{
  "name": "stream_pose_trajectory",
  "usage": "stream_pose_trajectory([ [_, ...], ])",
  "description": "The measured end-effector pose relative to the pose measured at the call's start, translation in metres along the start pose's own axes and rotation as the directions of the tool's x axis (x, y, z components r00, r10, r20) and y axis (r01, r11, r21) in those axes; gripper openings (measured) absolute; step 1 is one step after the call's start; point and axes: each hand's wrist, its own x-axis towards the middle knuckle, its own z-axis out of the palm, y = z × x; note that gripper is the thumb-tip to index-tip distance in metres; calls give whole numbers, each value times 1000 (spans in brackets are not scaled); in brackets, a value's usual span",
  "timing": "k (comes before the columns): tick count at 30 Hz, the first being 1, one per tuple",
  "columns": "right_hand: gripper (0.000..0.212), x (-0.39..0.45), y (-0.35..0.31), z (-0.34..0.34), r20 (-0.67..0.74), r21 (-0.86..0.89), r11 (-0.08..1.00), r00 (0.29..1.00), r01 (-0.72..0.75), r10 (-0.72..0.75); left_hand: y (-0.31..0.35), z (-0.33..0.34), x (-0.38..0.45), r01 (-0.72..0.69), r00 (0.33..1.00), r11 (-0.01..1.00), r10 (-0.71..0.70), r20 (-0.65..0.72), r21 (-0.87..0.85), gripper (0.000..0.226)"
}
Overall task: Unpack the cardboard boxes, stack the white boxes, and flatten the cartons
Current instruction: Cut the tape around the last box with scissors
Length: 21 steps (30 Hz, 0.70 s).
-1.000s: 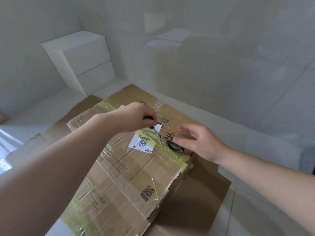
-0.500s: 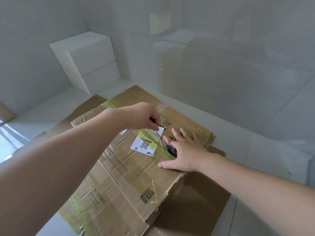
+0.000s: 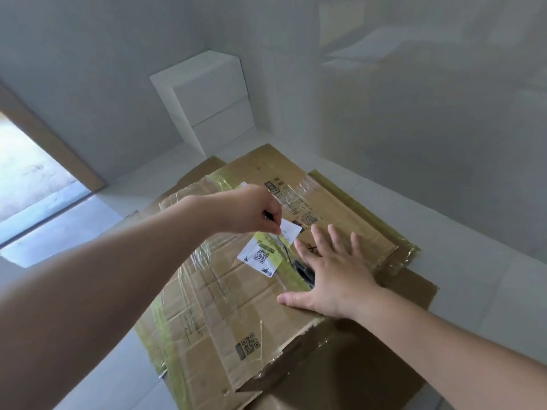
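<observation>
On the floor point(image 3: 461, 261) below me lies the carton point(image 3: 236, 294), its flaps wrapped in clear and yellow-green tape, resting on other flattened cardboard point(image 3: 349, 371). I have my right hand point(image 3: 334, 276) spread flat on the carton's top, fingers straight, thumb out toward its near edge. Under the palm I can see the dark loop of a pair of scissors point(image 3: 302, 269), mostly hidden. My left hand point(image 3: 251, 210) is curled above the label point(image 3: 262, 255), fingers pinching something small and dark just beside a white slip point(image 3: 291, 229); I cannot tell what it is. Back in the corner, well apart from the carton, two white boxes point(image 3: 211, 99) sit stacked one on the other against the wall point(image 3: 414, 99).
</observation>
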Motion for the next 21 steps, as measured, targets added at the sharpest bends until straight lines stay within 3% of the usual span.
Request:
stream_pose_trajectory([
  [8, 117, -5, -1, -3, 7, -7, 999, 999, -32, 32, -15, 0, 4, -91, 996, 995, 91, 0, -40, 8],
  [15, 114, 1, -7, -7, 107, -61, 997, 993, -40, 46, -43, 1, 5, -139, 990, 981, 139, -8, -138, 6],
  [18, 107, -2, -6, -6, 106, -61, 997, 993, -52, 58, -56, -7, 13, -171, 985, 982, 172, 3, -86, 9],
  [21, 105, -3, -7, -6, 92, -63, 997, 994, -54, 60, -88, -24, 22, -85, 995, 996, 84, -44, -10, 10],
])
